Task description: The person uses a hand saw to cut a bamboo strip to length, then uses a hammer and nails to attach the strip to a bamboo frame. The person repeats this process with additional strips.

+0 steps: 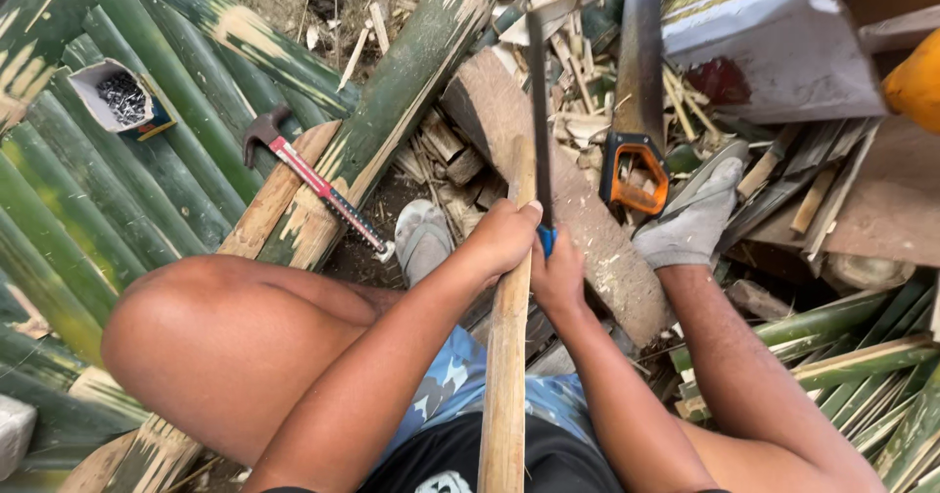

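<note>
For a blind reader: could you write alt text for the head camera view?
A seated person's left hand grips a bamboo stick while the right hand holds a long blade against its top. Around lie split green bamboo, a hammer and a handsaw.

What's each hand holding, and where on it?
Left hand grips the bamboo strip near its upper end. Right hand holds the knife by its blue handle, blade pointing up.
</note>
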